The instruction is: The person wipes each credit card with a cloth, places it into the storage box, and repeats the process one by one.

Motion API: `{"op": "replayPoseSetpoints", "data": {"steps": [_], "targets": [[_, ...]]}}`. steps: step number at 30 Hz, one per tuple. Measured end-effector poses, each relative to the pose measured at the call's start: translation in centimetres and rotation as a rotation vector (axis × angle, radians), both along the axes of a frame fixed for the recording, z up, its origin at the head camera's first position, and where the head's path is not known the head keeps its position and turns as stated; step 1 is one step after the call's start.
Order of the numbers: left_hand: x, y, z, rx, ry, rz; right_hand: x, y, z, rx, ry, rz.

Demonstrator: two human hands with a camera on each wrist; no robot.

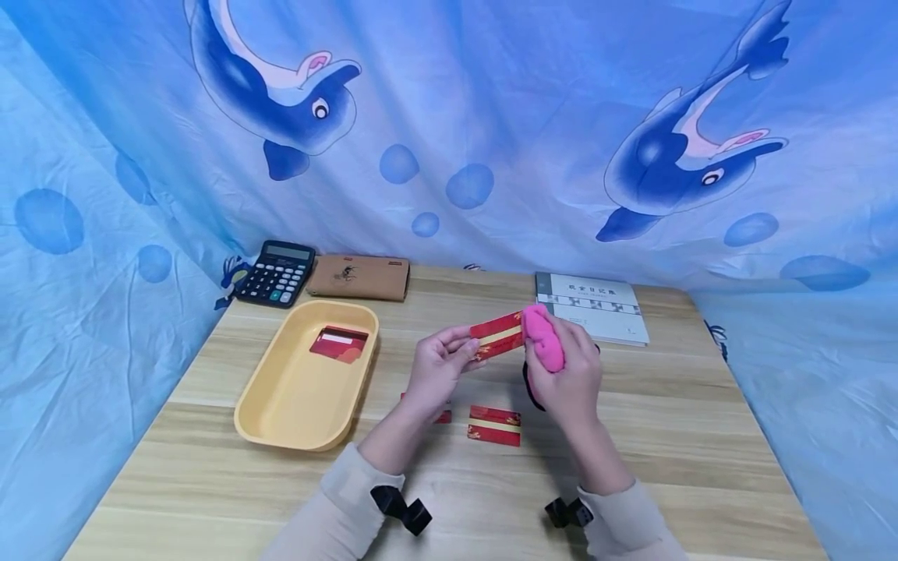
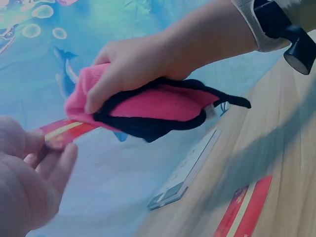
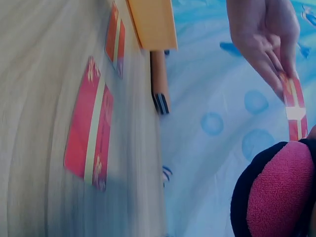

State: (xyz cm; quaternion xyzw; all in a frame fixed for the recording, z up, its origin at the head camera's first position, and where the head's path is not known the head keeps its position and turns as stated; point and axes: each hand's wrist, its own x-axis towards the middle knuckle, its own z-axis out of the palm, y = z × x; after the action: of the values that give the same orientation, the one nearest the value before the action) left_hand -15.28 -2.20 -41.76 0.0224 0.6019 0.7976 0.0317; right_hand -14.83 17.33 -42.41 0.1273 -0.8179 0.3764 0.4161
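Left hand [image 1: 436, 368] pinches a flat rectangular red card with a cream stripe [image 1: 496, 336] between thumb and fingers, holding it tilted above the wood-grain table [image 1: 687, 452]; right hand [image 1: 574, 380] grips a bunched, fuzzy pink cloth with black edging [image 1: 544, 340], fingers curled round it, cloth against the card's right end. Below on the tabletop, one matching striped card [image 1: 494, 426] lies flat, another red card [image 1: 443, 416] sits partly hidden behind the left wrist. Shallow pale-orange plastic tray [image 1: 298, 401] stands left, red card with a white strip [image 1: 340, 344] inside.
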Motion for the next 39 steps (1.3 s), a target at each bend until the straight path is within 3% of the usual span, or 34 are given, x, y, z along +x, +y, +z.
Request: {"op": "replayPoseSetpoints", "data": {"steps": [5,11,21,30,33,36,39], "targets": [[-0.2,-0.3,-0.2,-0.068,0.052,0.075,-0.1,1.1,0.1,-0.016,-0.045,-0.061],[-0.5,-0.5,-0.8,0.007,0.106,0.139,0.1,1.7,-0.1,-0.034,-0.068,-0.062],[-0.2,-0.7,-1.1,-0.020,0.099,0.094,0.3,1.6,-0.4,-0.051,-0.092,-0.040],[-0.3,-0.8,-1.5,0.053,0.151,-0.037,0.3,1.3,-1.0,-0.073,-0.077,-0.012],[-0.5,-0.9,-1.5,0.111,0.109,-0.129,0.4,1.2,-1.1,-0.077,-0.081,0.000],[-0.5,-1.1,-1.5,0.227,0.043,-0.222,0.5,1.0,-1.1,-0.081,-0.085,0.009],[-0.5,-1.1,-1.4,0.330,-0.033,-0.262,0.7,0.8,-1.0,-0.089,-0.087,0.025]]}}
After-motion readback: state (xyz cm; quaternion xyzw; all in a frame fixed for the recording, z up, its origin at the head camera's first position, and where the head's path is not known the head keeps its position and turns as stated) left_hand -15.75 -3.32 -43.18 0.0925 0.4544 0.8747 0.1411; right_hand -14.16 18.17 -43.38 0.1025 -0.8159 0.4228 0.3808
